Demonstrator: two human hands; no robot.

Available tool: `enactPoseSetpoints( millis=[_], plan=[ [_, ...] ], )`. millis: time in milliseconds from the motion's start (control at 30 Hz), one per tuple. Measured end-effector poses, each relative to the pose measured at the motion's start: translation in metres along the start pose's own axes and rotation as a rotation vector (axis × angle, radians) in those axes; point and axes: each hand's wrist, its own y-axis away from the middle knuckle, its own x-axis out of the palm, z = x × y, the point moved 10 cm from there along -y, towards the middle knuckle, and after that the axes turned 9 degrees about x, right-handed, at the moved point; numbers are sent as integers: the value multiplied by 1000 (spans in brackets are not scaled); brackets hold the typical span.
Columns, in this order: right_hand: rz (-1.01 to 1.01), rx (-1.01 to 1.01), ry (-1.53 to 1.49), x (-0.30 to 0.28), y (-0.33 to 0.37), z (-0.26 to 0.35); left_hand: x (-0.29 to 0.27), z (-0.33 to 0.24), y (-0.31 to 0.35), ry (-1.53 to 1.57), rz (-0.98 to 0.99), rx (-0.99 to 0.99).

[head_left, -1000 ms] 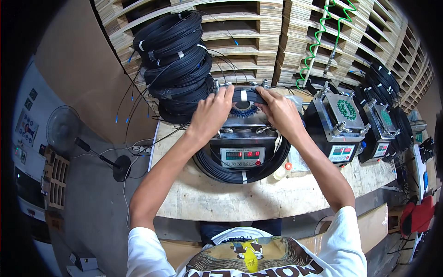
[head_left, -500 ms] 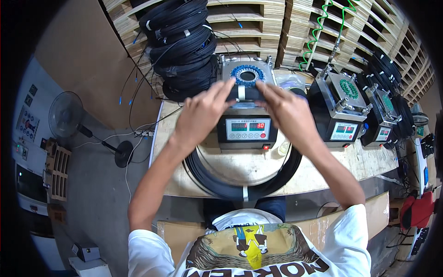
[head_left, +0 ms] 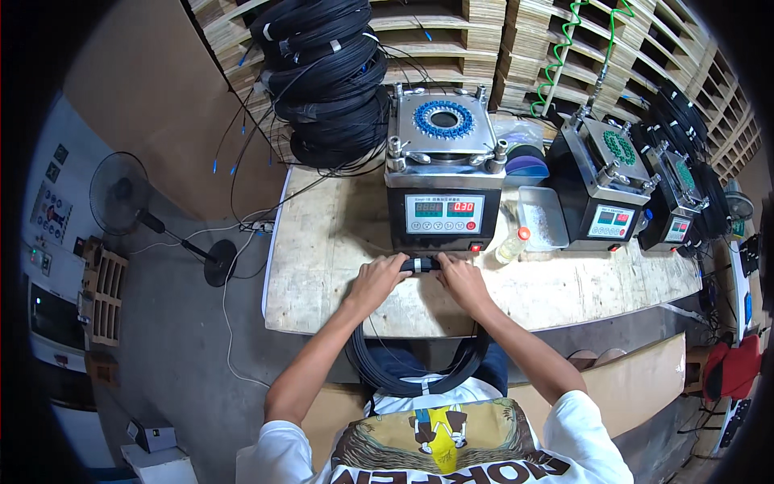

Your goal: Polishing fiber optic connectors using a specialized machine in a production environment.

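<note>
Holding black cable coil [head_left: 379, 373], left hand [head_left: 376, 282], right hand [head_left: 464, 282], boxy machine [head_left: 445, 181] beyond

Head-worn wide fisheye; looks down and forward onto nearby workbench [head_left: 314, 242].

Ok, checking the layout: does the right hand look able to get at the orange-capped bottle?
Probably: the bottle sits beyond the right hand, seemingly unobstructed, though that hand grips the black cable coil.

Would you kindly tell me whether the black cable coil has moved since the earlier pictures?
Yes, the black cable coil has moved toward the person, its held part going from over the nearest machine to in front of it.
</note>
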Motion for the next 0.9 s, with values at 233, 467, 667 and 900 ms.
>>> enactPoseSetpoints(
  millis=[233,467,667,900],
  plan=[
    [-75,-13,246,4,-4,17,1,-2,-3,12,-116,24],
    [-181,-10,397,-17,-8,43,4,9,-6,-27,-79,-15],
    [-141,14,353,-13,-11,31,5,8,-12,-96,-97,1],
    [-142,58,231,-16,-14,18,10,12,-11,-106,-67,-95]
  ],
)
